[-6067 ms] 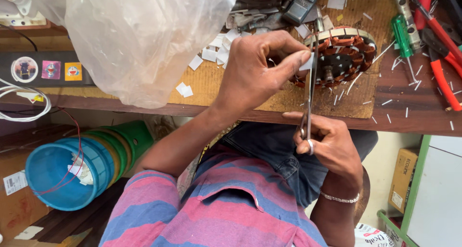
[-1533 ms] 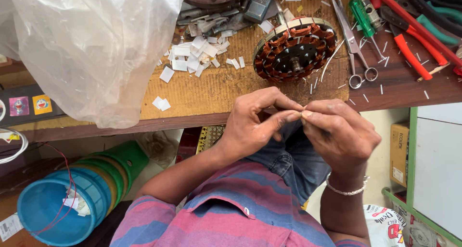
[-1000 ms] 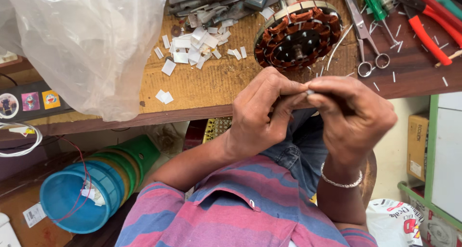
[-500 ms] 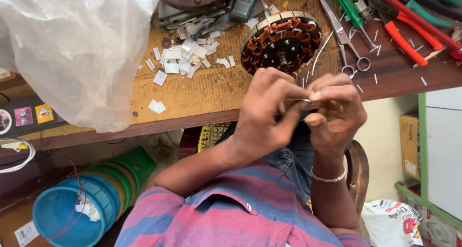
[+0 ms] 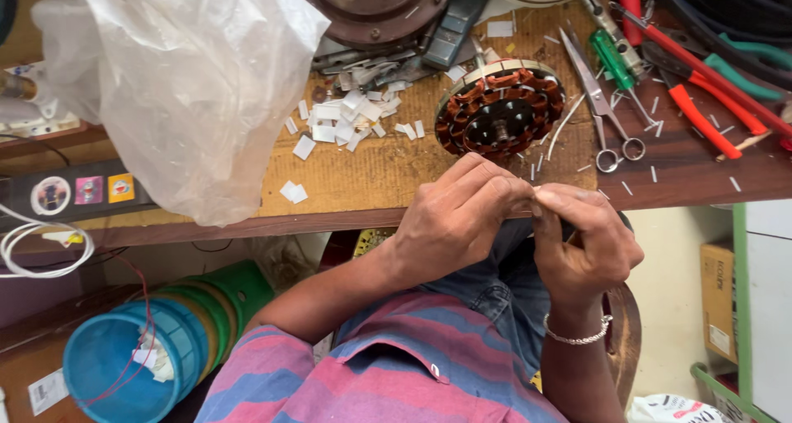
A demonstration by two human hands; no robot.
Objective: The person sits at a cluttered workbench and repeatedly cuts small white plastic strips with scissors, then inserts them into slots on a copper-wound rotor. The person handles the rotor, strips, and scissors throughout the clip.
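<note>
A: Wooden desk w/ a brown mat on top, cluttered w/ tools. What've your hands got?

B: Your left hand & right hand meet fingertip to fingertip just off the desk's front edge, above your lap. Both pinched nearly closed on a small pale sliver of paper or insulation. Too small to tell exactly what it is.

A: Where's the motor part from there?

B: One round copper-wound stator lies flat on the desk, straight ahead of your hands, just beyond the fingertips, not touching. Left hand looks marginally nearer. The sliver's long axis can't be made out.

A: Counts?

B: One pair of steel scissors right of the stator, blades pointing away from you. One clear plastic bag far left. White cut paper bits in a loose heap, too many to count. Thin white strips scattered around the scissors.
</note>
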